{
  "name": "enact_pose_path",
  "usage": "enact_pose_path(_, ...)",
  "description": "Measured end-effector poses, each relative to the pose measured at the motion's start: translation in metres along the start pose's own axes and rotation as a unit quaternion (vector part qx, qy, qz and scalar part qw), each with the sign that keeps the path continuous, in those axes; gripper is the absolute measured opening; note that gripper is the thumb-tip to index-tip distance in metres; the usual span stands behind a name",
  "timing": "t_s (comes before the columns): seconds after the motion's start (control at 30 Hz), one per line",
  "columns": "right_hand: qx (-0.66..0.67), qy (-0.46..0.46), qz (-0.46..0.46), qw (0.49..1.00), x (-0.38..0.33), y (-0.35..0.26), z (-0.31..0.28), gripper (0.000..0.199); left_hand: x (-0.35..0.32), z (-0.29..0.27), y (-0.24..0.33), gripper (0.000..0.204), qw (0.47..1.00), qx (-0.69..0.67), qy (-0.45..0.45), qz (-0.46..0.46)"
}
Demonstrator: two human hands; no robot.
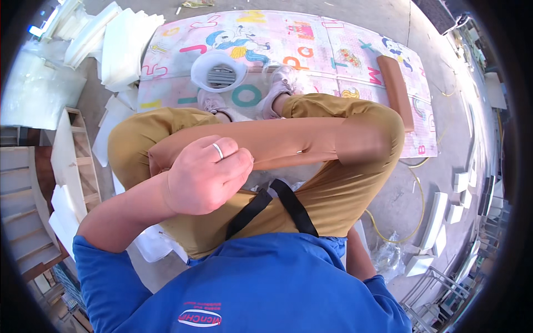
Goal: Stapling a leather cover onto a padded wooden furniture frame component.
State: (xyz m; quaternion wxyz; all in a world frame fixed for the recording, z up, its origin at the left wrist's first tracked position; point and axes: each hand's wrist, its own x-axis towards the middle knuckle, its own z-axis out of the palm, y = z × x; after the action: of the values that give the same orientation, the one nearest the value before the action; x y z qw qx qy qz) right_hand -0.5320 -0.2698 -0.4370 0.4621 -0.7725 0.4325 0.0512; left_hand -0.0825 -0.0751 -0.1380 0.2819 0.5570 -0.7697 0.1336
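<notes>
Across my thighs, over the mustard trousers (327,188), lies a long brown leather-like covered piece (244,136). A small, light, metallic-looking spot (302,151) shows near a crease in its cover. My left hand (211,175), with a ring on one finger, is closed over the near side of this piece, toward its left end. Its fingers are bent and pressed together, and what they may hold is hidden. Only my right forearm (360,256) shows, at my right hip; the hand itself is out of sight. The piece's right end, by my right knee, is blurred.
A white bowl (202,83) with grey strips stands by my feet on a printed play mat (261,97). A second brown covered piece (397,91) lies at the mat's right. White foam (130,44) is stacked left; a yellow hose (420,208) curves right, near foam blocks (434,222).
</notes>
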Motion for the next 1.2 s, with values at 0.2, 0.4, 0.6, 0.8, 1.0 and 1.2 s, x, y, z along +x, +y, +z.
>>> enact_pose_path(0.2,0.055,-0.057,0.077,0.994,0.004,-0.019,0.056,0.04,-0.003,-0.007,-0.001,0.028,0.999,-0.002,-0.042,-0.018)
enact_pose_path(0.4,0.137,0.032,0.172,0.975,0.021,0.019,0.05,0.043,0.011,-0.02,0.005,0.041,0.994,0.008,-0.109,-0.033)
enact_pose_path(0.6,0.093,0.145,0.233,0.957,0.026,0.051,0.02,0.046,0.009,-0.018,0.02,0.027,0.989,0.06,-0.115,-0.07)
enact_pose_path(0.8,-0.085,0.266,0.072,0.958,0.034,0.074,0.02,0.05,0.012,-0.017,0.026,0.023,0.985,0.061,-0.137,-0.081)
enact_pose_path(1.0,-0.125,0.235,-0.087,0.96,0.121,0.022,-0.027,0.043,0.018,-0.014,0.021,0.028,0.991,0.05,-0.109,-0.055)
enact_pose_path(1.2,-0.236,0.037,0.062,0.969,0.182,-0.013,-0.024,0.037,0.008,-0.021,0.017,0.033,0.994,0.026,-0.084,-0.064)
